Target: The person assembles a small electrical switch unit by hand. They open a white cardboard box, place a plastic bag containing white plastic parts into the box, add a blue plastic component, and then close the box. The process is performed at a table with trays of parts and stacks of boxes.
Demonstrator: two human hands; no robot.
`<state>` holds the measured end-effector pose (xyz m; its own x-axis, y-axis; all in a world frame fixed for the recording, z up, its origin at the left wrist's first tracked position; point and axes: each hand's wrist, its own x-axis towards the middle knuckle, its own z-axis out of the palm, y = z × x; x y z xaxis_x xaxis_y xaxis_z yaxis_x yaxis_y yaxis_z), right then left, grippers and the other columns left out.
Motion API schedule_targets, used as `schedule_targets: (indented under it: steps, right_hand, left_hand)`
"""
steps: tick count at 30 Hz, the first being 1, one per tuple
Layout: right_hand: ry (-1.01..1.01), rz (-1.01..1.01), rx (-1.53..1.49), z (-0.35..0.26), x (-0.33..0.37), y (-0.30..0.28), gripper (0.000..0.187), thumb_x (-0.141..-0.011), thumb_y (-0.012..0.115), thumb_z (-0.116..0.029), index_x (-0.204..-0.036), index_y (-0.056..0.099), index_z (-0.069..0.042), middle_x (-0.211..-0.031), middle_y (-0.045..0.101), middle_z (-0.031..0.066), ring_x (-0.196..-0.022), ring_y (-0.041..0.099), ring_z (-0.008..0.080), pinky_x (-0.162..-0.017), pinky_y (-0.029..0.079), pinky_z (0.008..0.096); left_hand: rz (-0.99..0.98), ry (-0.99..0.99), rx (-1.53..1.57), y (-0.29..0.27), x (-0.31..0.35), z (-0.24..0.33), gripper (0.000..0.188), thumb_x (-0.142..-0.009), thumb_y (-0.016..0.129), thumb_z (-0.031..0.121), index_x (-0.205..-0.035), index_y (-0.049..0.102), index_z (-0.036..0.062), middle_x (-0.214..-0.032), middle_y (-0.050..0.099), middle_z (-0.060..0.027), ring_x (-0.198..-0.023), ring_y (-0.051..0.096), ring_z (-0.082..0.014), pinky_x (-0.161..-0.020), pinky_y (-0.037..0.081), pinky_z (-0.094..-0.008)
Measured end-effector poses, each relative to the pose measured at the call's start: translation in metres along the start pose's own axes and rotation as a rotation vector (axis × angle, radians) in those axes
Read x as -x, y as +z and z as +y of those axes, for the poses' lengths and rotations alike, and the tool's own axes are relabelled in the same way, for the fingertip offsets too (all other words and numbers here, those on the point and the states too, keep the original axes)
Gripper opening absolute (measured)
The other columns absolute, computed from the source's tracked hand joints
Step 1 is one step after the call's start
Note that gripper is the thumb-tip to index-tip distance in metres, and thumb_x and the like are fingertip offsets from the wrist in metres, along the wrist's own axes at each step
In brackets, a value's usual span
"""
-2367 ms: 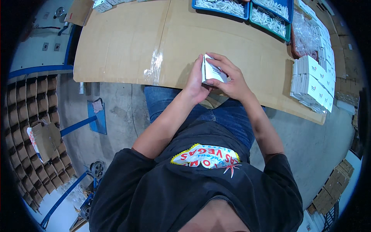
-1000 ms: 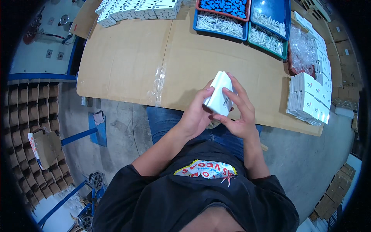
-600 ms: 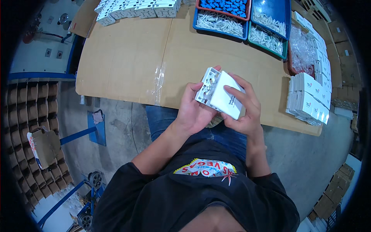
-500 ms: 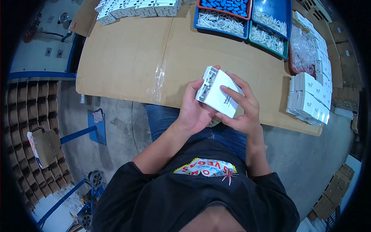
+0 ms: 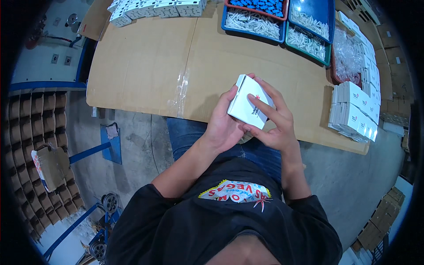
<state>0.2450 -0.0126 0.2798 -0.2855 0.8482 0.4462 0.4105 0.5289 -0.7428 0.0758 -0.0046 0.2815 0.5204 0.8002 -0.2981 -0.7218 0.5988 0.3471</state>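
Note:
A small white cardboard box (image 5: 251, 105) with printing on its face is held up between both hands, over the near edge of the table. My left hand (image 5: 222, 123) is closed round its left side and underside, the thumb along the left edge. My right hand (image 5: 279, 119) grips it from the right, with a finger lying across the printed face and the thumb at the lower corner. The box is tilted, its printed face upward. Its underside and some of my fingertips are hidden.
Cardboard covers the table (image 5: 141, 70). At the back stand rows of white boxes (image 5: 165, 9) and a blue tray (image 5: 254, 24) of small white pieces, beside a green tray (image 5: 307, 44). To the right are a plastic bag (image 5: 346, 55) and stacked flat white boxes (image 5: 353, 110).
The box has turned in my hands. The side with cut-outs, which faced up and left before, is out of sight, and a plain white edge shows there instead.

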Motion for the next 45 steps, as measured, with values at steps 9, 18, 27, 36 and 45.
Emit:
schedule_targets:
  steps: [9, 18, 27, 36, 45]
  right_hand:
    - [0.0, -0.004, 0.024, 0.003, 0.003, -0.001, 0.061, -0.071, 0.089, -0.022, -0.128, 0.073, -0.012, -0.149, 0.053, 0.0215, -0.136, 0.054, 0.0403, -0.109, 0.047, 0.0473]
    - [-0.01, 0.021, -0.008, 0.004, 0.001, -0.001, 0.061, -0.071, 0.089, -0.024, -0.128, 0.073, -0.012, -0.149, 0.054, 0.0212, -0.135, 0.054, 0.0399, -0.11, 0.046, 0.0468]
    - [-0.01, -0.012, 0.005, 0.004, 0.0, 0.0, 0.06, -0.072, 0.089, -0.024, -0.129, 0.073, -0.011, -0.149, 0.054, 0.021, -0.135, 0.054, 0.0393, -0.109, 0.047, 0.0465]
    - [0.017, -0.041, -0.004, 0.01, 0.003, -0.002, 0.063, -0.071, 0.087, -0.019, -0.131, 0.072, -0.012, -0.15, 0.053, 0.0212, -0.136, 0.053, 0.0406, -0.11, 0.046, 0.0471]
    - [0.04, -0.125, -0.037, 0.004, -0.002, -0.005, 0.063, -0.074, 0.085, -0.015, -0.136, 0.068, -0.01, -0.152, 0.05, 0.0227, -0.138, 0.05, 0.0426, -0.113, 0.042, 0.0486]
  left_hand:
    - [0.026, -0.029, 0.01, -0.006, -0.004, -0.001, 0.055, -0.11, 0.032, 0.043, -0.156, 0.039, 0.0136, -0.146, 0.052, -0.0066, -0.133, 0.054, -0.022, -0.11, 0.046, -0.0417]
    - [0.064, -0.081, -0.003, -0.01, -0.004, -0.003, 0.058, -0.108, 0.033, 0.049, -0.15, 0.044, 0.0108, -0.139, 0.059, -0.0108, -0.125, 0.061, -0.0241, -0.102, 0.052, -0.0427]
    - [0.011, -0.072, 0.033, -0.013, -0.003, -0.003, 0.056, -0.11, 0.032, 0.047, -0.15, 0.043, 0.01, -0.14, 0.057, -0.0103, -0.126, 0.06, -0.0239, -0.103, 0.052, -0.0415]
    - [0.028, -0.051, -0.105, -0.008, -0.004, -0.001, 0.058, -0.111, 0.028, 0.049, -0.16, 0.032, 0.0192, -0.147, 0.051, -0.0079, -0.129, 0.057, -0.0213, -0.105, 0.05, -0.0403]
    - [0.048, -0.07, -0.185, -0.022, -0.001, -0.003, 0.06, -0.11, 0.03, 0.053, -0.16, 0.032, 0.0201, -0.146, 0.052, -0.0075, -0.128, 0.057, -0.0203, -0.102, 0.051, -0.0399]
